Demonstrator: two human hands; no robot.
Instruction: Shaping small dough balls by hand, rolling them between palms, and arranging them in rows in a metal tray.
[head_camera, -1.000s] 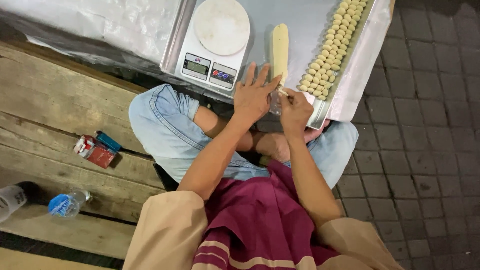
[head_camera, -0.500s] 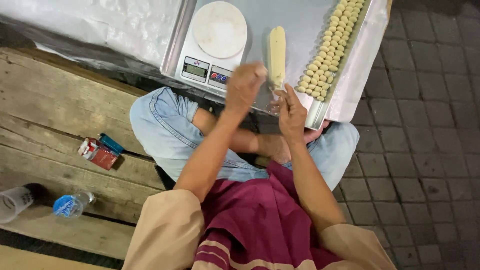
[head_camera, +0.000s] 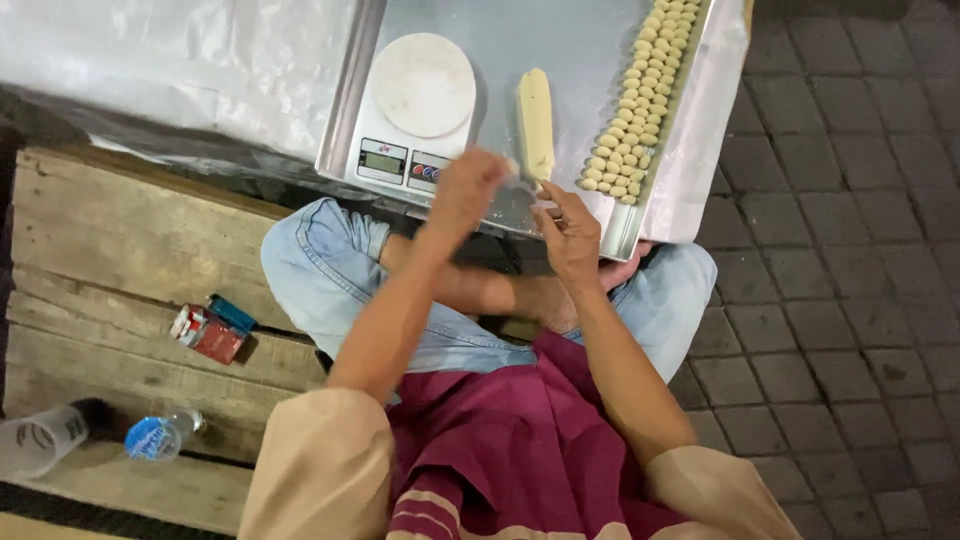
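My left hand (head_camera: 462, 190) hovers curled over the near end of the pale dough log (head_camera: 536, 122) lying lengthwise on the metal tray (head_camera: 500, 40), between the kitchen scale (head_camera: 415, 110) and the rows of small dough pieces (head_camera: 640, 100); whether those fingers pinch anything I cannot tell. My right hand (head_camera: 568, 228) sits just beside it, fingers bent around what may be a thin blade (too blurred to be sure). I judge even cuts matter most, so I should steady the log's end and keep each piece matching the rows.
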